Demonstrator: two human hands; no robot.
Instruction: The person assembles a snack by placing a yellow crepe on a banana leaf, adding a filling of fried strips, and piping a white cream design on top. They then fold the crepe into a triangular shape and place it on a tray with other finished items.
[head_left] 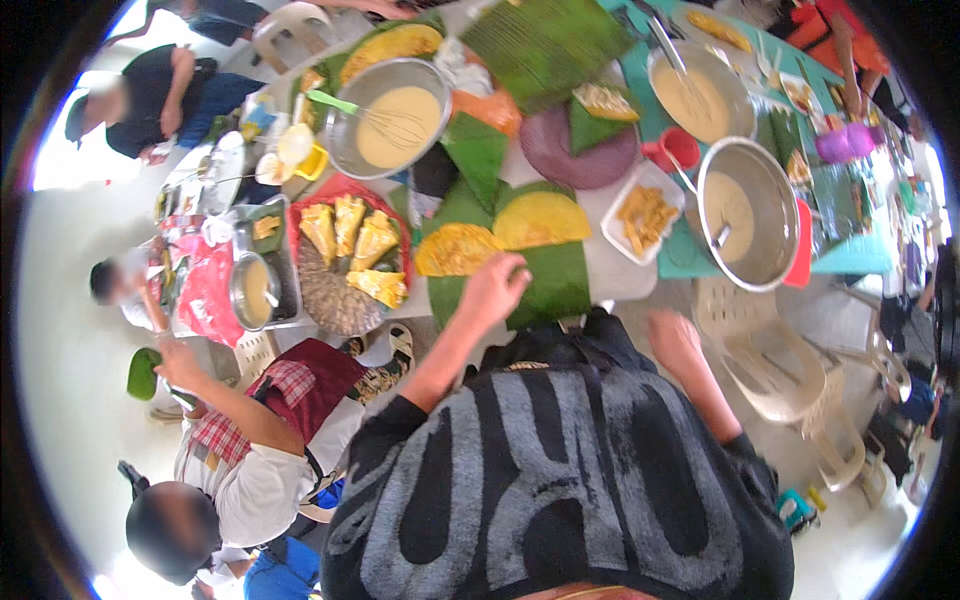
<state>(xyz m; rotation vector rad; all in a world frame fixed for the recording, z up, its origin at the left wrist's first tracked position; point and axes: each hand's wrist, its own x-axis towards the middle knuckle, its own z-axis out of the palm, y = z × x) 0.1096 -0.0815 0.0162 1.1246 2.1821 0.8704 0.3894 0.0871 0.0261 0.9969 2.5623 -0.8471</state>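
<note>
By the folded pancake (458, 250), the left hand (497, 288) is half-curled; the grip of the right hand (674, 338) cannot be told. The leaf (562, 280) is best kept flat.

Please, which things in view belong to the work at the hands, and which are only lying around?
Seem to belong:
- two folded yellow crepes, just beyond the left hand
- banana leaf beside that hand

Probably just lying about:
- purple bottle at the table's far right
- red cup
- beige plastic chair, right of the right hand
</note>
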